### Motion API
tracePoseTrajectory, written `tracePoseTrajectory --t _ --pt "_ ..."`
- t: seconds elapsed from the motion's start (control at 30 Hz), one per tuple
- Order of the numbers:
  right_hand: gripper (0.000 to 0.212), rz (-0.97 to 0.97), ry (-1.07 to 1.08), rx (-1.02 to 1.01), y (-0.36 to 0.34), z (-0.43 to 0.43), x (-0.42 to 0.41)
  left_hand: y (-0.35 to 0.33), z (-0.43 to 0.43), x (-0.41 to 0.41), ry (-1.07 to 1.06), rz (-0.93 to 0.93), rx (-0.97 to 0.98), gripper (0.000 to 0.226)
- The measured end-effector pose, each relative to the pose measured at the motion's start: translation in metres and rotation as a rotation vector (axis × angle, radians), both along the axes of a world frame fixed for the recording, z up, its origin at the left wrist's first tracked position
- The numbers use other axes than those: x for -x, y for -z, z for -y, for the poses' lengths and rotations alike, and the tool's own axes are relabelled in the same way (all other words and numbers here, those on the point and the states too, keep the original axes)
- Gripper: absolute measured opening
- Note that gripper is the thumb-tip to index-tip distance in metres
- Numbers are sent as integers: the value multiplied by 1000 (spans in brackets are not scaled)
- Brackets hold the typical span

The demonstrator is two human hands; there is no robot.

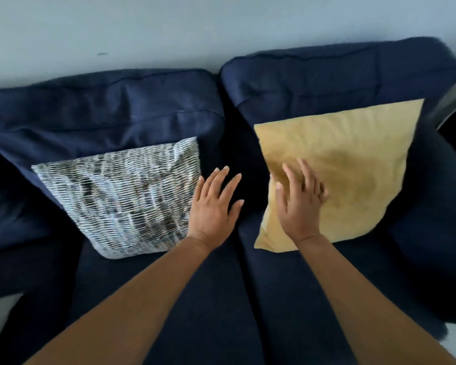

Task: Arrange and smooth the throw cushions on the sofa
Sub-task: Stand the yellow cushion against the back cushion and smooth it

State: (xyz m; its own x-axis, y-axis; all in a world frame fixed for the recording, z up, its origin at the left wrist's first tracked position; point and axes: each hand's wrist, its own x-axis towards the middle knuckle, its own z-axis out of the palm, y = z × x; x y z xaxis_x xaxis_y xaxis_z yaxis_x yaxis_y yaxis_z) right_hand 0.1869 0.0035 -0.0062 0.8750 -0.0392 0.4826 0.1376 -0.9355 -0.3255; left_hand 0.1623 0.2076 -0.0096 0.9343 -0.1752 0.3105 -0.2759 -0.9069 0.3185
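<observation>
Two bare arms reach out over the front edge of the dark blue sofa (216, 299). Left hand (213, 204) is flat with fingers spread, beside the right edge of the grey patterned cushion (121, 198) on the left seat. Right hand (299, 201) lies flat, fingers open, on the yellow cushion (348, 164) on the right seat. Both cushions lean on the back cushions (106, 109). Behind is a pale wall (169, 27).

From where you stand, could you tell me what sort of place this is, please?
Probably a living room in a home: a navy sofa stands against a plain pale wall, with a patterned cushion and a yellow cushion leaning on its back.
</observation>
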Motion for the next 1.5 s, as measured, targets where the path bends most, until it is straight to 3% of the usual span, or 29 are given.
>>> tracePoseTrajectory --t 0.17,0.37,0.47,0.57,0.63,0.7,0.8,0.93,1.03,1.17,1.3,1.4,1.5 --pt "41 38 13 -131 -12 105 -24 -11 107 -29 -93 18 157 63" --pt "53 -207 193 -296 -21 235 -85 -22 186 -85 -484 -133 514 86" --pt "75 -384 317 -529 -19 275 -120 -27 198 -106 -711 -200 721 100" --pt "97 -495 310 -811 -20 292 -144 -26 206 -116 -782 -230 933 107" --pt "111 -563 287 -983 -20 296 -158 -26 207 -120 -810 -205 1055 103" --pt "116 -606 315 -1116 -20 293 -171 -31 206 -126 -857 -134 1150 83" --pt "73 -491 290 -1117 -25 284 -183 -43 210 -131 -867 46 1202 41" --pt "44 -217 231 -1174 -33 279 -184 -52 203 -135 -852 286 1217 28" --pt "44 -238 237 -1143 -22 281 -180 -41 199 -134 -875 185 1169 34" --pt "73 -320 284 -965 -11 286 -177 -22 204 -133 -947 76 1080 42" --pt "80 -53 280 -596 -27 288 -175 -32 215 -132 -1085 222 725 71" --pt "66 272 -41 -326 -42 269 -162 -36 256 -120 -852 385 478 68" --pt "53 277 -415 -80 -28 238 -141 -15 302 -110 -581 376 281 58"
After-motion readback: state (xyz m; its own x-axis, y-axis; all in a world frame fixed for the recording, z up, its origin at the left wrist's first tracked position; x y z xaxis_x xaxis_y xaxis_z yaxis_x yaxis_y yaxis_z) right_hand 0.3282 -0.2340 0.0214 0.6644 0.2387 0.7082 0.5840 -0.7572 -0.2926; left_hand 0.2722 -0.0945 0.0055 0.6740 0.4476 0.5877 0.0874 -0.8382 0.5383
